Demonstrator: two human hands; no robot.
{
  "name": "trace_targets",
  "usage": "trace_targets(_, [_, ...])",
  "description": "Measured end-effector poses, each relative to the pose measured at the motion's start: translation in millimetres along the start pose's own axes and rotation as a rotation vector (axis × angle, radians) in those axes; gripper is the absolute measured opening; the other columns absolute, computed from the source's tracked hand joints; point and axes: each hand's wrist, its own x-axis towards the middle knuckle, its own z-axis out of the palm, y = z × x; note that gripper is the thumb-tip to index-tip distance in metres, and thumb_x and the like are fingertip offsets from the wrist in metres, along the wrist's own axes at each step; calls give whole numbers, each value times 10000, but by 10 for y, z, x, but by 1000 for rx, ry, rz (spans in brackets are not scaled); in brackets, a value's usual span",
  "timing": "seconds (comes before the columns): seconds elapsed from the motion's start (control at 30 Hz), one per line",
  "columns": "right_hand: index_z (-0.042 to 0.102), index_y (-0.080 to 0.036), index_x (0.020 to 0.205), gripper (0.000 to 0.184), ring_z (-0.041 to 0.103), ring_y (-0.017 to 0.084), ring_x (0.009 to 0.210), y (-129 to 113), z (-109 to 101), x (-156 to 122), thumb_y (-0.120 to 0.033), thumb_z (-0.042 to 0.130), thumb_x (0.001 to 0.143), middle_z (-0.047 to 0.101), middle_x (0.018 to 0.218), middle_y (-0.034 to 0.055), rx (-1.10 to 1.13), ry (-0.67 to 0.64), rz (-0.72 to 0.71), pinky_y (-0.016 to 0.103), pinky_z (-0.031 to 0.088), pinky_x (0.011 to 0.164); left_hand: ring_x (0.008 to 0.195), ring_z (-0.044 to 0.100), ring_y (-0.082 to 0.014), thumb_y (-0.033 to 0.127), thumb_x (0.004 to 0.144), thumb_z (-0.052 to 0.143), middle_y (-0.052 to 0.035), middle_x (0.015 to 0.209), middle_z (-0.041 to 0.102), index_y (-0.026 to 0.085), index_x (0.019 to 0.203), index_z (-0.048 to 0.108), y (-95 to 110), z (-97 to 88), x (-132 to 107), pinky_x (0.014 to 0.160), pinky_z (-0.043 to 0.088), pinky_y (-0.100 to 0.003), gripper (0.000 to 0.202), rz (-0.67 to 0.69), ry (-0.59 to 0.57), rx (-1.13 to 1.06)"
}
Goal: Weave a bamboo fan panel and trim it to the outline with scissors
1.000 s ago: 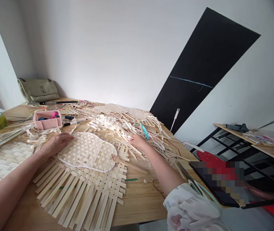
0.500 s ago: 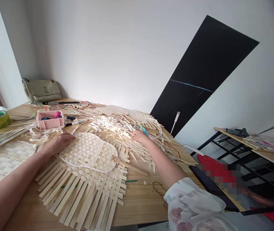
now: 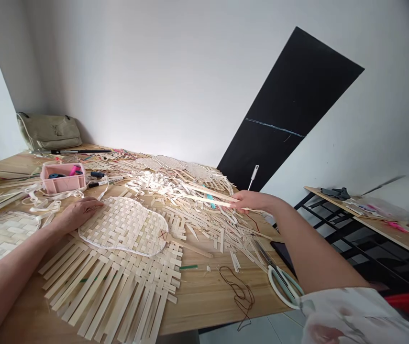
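My left hand (image 3: 78,214) lies with its fingers flat at the left edge of a woven fan (image 3: 123,224), which has a white-bound rim and a wooden handle (image 3: 190,247). Beneath the fan spreads a larger woven mat of pale strips (image 3: 118,286) with long loose ends toward me. Over the right side of the table, my right hand (image 3: 249,200) is closed around a few long pale wood strips (image 3: 211,192), which point left above the heap of offcuts (image 3: 204,224). Its fingertips are partly hidden.
A pink basket with spools (image 3: 64,184) stands at the back left, near a handbag (image 3: 51,131). Scissors (image 3: 283,286) lie at the right table edge, beside brown cord (image 3: 238,294). Another woven piece (image 3: 3,239) is at left. A shelf (image 3: 365,215) stands off to the right.
My right hand has moved right and toward me from the heap, drawing long strips with it. The scissors now show. My left hand stays at the fan's edge; the view has shifted slightly right.
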Motion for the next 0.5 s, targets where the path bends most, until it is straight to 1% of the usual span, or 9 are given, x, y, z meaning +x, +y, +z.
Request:
trace_targets(0.07, [557,-197,564,183,489,140,503,135,-54,-207,-340,650,631,558,535,11,57,1,21,265,373,497,1040,579,-242,575,753,283,-138,1144,620,143,1037,666,-25,17,6,972,403,-356,643,12,6,-3])
trace_targets(0.13, [551,-193,595,199,491,139,515,284,-81,-381,-367,645,618,588,608,31,101,16,46,262,358,482,1039,578,-246,580,751,284,-140,1146,620,139,1038,664,-44,26,14,973,400,-361,649,14,14,-8])
trace_targets(0.2, [541,-191,638,242,447,117,493,420,-84,-503,-411,641,628,570,619,21,126,66,54,253,332,466,1037,577,-248,603,742,289,-128,1146,624,154,1024,669,-61,33,25,971,402,-362,653,7,12,-15])
trace_targets(0.27, [523,-195,681,293,393,100,478,520,-58,-553,-472,618,665,505,580,-15,134,147,46,244,301,457,1025,581,-246,635,727,293,-109,1132,633,177,1000,677,-87,47,39,965,407,-354,657,-2,18,-19])
trace_targets(0.33, [498,-199,680,335,351,94,469,582,-1,-517,-522,581,706,418,532,-50,121,229,37,241,273,450,1010,586,-242,662,714,291,-86,1114,643,203,987,681,-133,75,55,958,414,-344,660,-10,40,-24])
trace_targets(0.4, [469,-196,626,358,334,90,460,619,89,-393,-521,582,726,364,505,-65,84,291,37,241,261,446,1002,588,-241,675,706,290,-66,1108,646,225,982,682,-192,111,71,953,419,-338,657,-17,69,-26])
trace_targets(0.47, [464,-186,579,353,361,89,463,648,205,-198,-459,623,734,372,498,-65,29,334,41,240,288,451,996,591,-241,674,702,299,-55,1112,644,239,983,681,-245,141,84,948,425,-340,644,-12,71,-28])
trace_targets(0.5, [484,-176,578,334,388,92,468,661,271,-84,-422,640,741,396,502,-62,-2,357,45,238,313,456,991,594,-241,671,701,301,-52,1109,644,242,981,681,-264,150,89,945,428,-343,638,-8,71,-30])
